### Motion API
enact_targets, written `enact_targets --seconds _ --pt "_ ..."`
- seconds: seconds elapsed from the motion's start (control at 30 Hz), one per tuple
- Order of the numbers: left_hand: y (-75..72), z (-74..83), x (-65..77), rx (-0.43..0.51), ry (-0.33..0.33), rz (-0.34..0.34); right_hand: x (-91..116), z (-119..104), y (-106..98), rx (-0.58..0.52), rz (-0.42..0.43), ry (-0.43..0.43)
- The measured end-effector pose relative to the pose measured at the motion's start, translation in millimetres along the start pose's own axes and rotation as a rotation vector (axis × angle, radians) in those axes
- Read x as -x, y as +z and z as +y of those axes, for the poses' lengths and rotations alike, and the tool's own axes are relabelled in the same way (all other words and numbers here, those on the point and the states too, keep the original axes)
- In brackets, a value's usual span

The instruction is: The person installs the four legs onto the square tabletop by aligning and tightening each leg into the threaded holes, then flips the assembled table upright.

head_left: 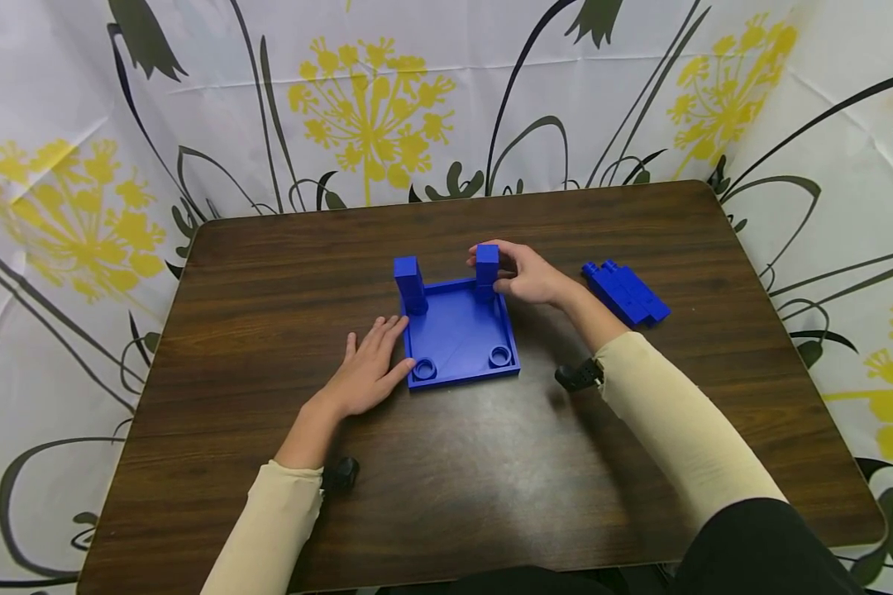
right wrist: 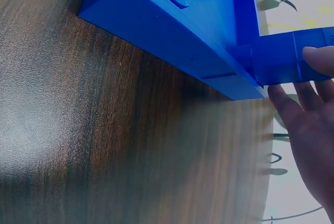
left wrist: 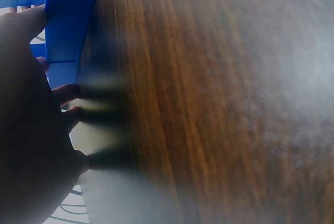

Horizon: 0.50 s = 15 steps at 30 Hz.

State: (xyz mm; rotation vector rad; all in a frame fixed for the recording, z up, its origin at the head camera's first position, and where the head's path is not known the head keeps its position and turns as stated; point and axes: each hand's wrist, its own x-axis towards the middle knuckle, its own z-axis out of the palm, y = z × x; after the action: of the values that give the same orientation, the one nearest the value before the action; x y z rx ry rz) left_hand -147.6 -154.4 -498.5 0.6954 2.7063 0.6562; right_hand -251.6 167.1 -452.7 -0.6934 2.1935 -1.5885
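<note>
Brown tabletop [head_left: 454, 479] bears a blue tray [head_left: 457, 335] (two posts [head_left: 409, 281] stand inside).

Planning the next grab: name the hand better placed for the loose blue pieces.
Likely the right hand, once off its post: the loose pieces lie nearer it; the left hand is across the tray.

cannot fully see right hand [head_left: 530, 274] behind far right post [head_left: 487, 266], nor tray [left wrist: 69, 25] beyond the left wrist view's top edge.
</note>
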Motion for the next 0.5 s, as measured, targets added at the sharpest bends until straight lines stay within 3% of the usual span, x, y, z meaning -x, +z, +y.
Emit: enact_targets --seconds 0.27,0.5 --pt "0.0 0.0 0.2 -0.003 0.000 -0.006 1.6 1.7 -0.6 0.026 0.002 0.009" --pt "-0.6 0.1 0.5 -0.004 -0.005 -0.005 2.5 2.8 -1.1 0.160 0.049 0.001"
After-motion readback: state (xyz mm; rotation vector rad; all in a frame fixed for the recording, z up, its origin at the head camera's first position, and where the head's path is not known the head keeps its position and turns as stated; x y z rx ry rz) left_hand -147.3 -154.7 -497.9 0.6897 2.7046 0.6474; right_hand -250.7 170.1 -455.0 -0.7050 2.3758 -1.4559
